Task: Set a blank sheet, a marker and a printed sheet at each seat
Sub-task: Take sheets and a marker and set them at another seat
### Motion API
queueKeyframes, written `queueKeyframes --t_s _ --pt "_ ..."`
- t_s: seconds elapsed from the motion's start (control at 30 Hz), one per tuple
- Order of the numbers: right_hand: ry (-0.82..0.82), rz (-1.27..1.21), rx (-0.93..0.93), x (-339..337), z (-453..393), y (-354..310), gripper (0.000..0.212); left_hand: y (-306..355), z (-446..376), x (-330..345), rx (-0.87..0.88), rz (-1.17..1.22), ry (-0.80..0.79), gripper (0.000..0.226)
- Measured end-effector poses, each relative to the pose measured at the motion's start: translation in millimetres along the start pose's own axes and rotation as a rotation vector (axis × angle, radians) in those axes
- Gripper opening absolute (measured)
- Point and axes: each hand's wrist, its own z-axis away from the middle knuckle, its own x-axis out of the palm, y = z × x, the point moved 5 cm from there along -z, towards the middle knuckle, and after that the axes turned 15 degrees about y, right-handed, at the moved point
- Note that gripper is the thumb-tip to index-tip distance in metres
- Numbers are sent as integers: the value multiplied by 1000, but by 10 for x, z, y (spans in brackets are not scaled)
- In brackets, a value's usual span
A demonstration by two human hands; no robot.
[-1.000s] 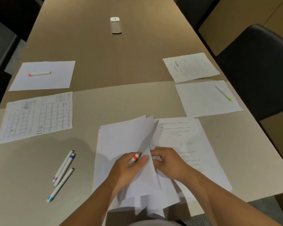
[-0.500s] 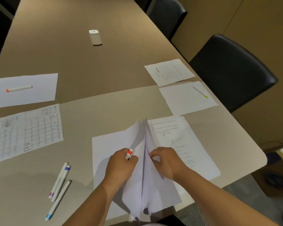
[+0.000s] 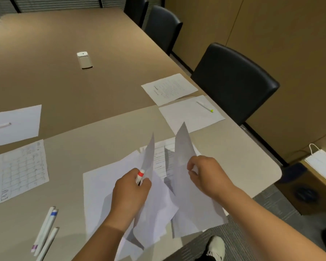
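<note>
On beige table (image 3: 102, 102) | left hand (image 3: 129, 194) holds marker (image 3: 140, 176) | right hand (image 3: 208, 174) pinches sheet (image 3: 188, 194)

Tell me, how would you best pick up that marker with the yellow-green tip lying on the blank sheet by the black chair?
Probably by the middle of its barrel, pinched from above across its width. The marker with the yellow-green tip lies flat on the blank sheet, slanted, with nothing touching it, so both long sides are free. The black chair blocks a side approach.

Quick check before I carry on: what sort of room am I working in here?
Most likely a meeting room: one long table with dark padded chairs pulled up along its side, and paper sheets with markers laid out at the seats.
</note>
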Motion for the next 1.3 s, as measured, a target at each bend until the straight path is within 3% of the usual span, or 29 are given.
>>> queueKeyframes --t_s 0.13,0.3,0.4,0.57,0.73,0.8,0.87,0.97,1.0,1.07,1.3 --pt "10 -23 -30 -337 -101 392 9 634 191 371 127 -5 9 29" --pt "9 -108 -15 -901 -228 1344 6 1632 526 1189 253 -14 -1 24" --pt "48 -162 36 -1300 -262 2017 13 2182 668 1713 305 9 -15 22" --pt "167 -200 197 -2041 -149 3194 29 3073 925 2675 394 48 -186 13" --pt "295 -114 398 -2728 -187 4149 93 4070 1049 3498 550 137 -276 20" --pt "359 -98 532 -2955 -272 4554 104 4464 1045 3867 592 156 -309 20" --pt "391 -77 604 -3143 -425 4977 93 4808 957 4285 617 169 -346 24" --pt "421 9 546 -3403 -850 5478 24 5286 649 4835 634 193 -349 25" --pt "421 47 526 -3487 -1064 5664 12 5452 509 5030 633 207 -334 24" --pt "406 86 495 -3630 -1484 5928 26 5726 249 5310 630 212 -279 24" --pt "327 -21 439 -3947 -3180 6707 30 6649 -763 5918 557 292 -44 16"
